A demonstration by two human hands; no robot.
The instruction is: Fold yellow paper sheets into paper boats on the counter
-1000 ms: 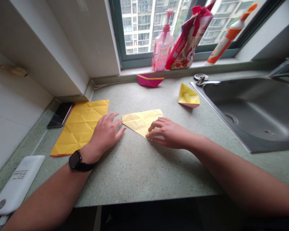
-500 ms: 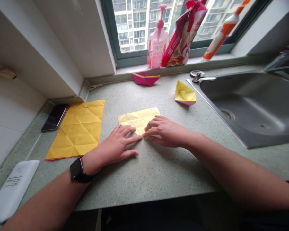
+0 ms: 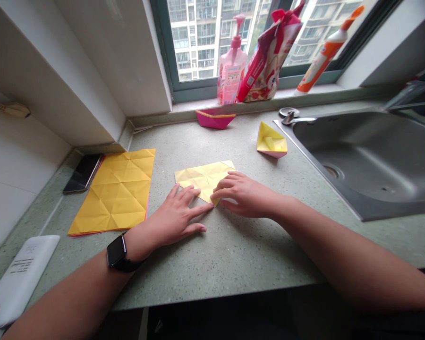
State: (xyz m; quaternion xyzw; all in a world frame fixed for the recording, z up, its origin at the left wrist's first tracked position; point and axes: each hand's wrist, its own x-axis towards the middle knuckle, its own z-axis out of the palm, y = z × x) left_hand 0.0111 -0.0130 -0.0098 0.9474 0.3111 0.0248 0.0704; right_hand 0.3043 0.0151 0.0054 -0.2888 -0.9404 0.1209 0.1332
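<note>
A folded yellow paper (image 3: 198, 175) lies flat on the green speckled counter (image 3: 212, 255). My left hand (image 3: 175, 218), a black watch on its wrist, rests flat with fingers stretched out, the fingertips on the paper's near left edge. My right hand (image 3: 242, 193) lies on the paper's near right corner with fingers curled, pressing it down. The fingertips of both hands almost meet at that corner.
A stack of creased yellow sheets (image 3: 115, 190) and a phone (image 3: 83, 173) lie to the left, a white power bank (image 3: 17, 281) nearer. A pink paper boat (image 3: 214, 118) and a yellow one (image 3: 271, 141) sit behind. A steel sink (image 3: 368, 156) is right; bottles and a bag line the sill.
My left hand slid right from beside the yellow stack onto the paper's near edge, meeting my right hand. The right hand stayed on the corner.
</note>
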